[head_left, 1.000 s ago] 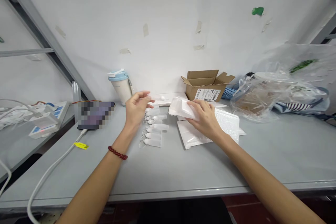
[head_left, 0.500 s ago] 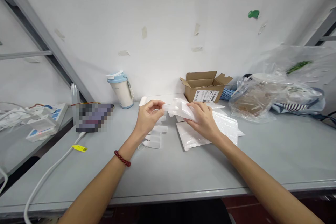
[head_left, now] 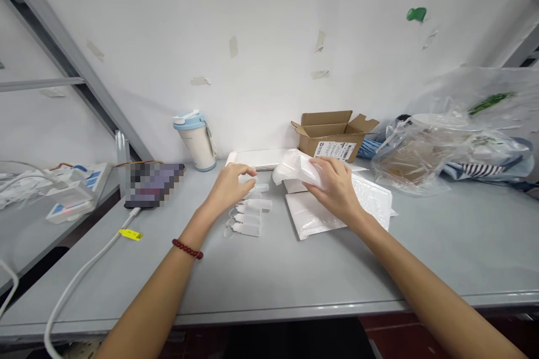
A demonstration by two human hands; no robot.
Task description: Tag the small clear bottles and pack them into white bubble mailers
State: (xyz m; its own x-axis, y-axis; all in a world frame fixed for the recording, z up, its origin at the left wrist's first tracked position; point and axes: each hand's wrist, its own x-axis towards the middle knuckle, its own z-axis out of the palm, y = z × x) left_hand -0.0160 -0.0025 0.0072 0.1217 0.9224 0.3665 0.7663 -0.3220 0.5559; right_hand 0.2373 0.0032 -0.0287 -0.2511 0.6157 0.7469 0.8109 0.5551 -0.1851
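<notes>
The left hand (head_left: 229, 186) is poised at a row of small bottles (head_left: 248, 229) on the grey table (head_left: 269, 280), its grasp narrow; whether 1 is gripped cannot be told. A white pouch (head_left: 292, 166) is held in the right hand (head_left: 336, 188) above white mailers (head_left: 314, 220). Step judged: 1 bottle being picked; a light pinch, pouch held steady, seems called for.

Packing workshop, apparently: grey bench (head_left: 295, 275), open carton (head_left: 330, 140), padded mailers (head_left: 315, 217).

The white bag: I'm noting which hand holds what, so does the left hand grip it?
No, the right hand grips the white bag, with the left hand apart from it.
</notes>
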